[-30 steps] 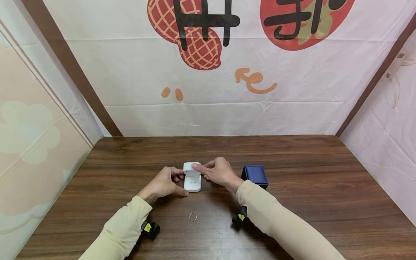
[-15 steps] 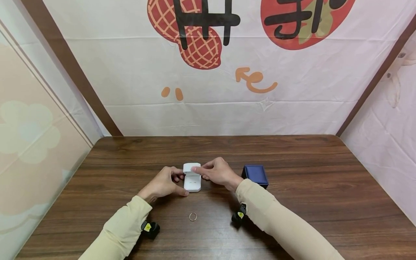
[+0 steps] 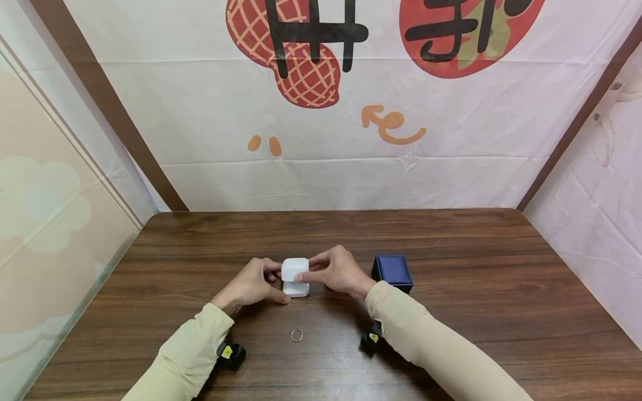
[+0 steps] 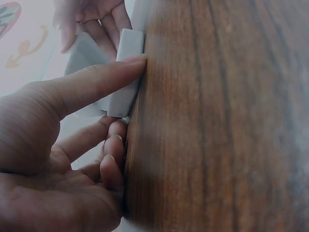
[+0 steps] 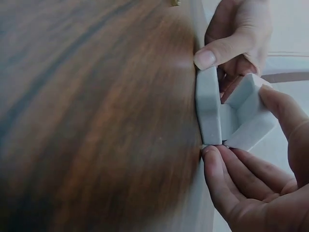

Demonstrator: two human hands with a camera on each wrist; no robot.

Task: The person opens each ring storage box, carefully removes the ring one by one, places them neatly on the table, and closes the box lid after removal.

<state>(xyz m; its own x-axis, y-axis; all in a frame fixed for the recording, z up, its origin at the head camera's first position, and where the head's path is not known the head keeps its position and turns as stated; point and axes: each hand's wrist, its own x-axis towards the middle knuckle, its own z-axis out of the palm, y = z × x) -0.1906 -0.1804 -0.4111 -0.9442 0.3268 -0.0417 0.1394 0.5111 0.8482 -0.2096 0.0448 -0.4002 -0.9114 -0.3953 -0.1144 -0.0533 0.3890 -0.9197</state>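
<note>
A small white ring box (image 3: 295,269) stands on the table with its lid (image 5: 253,121) partly lowered over its base (image 5: 208,108). From the left, my left hand (image 3: 249,285) holds the base, thumb at the front corner and fingers at the side. My right hand (image 3: 342,272) pinches the box from the right, its thumb on the lid's front edge and other fingers low by the hinge. In the head view the lid hides most of the box's inside. A thin ring (image 3: 297,335) lies on the table in front of the box, apart from both hands.
A dark blue box (image 3: 393,270), closed, stands right of the right hand, close to that wrist. The brown wood-grain table (image 3: 476,312) runs back to a printed white curtain (image 3: 321,184). Black wrist cameras hang beneath both sleeves.
The white box's lid has swung forward and down under the right hand, covering the slot cushion that showed earlier. The left hand, ring and blue box stay in place.
</note>
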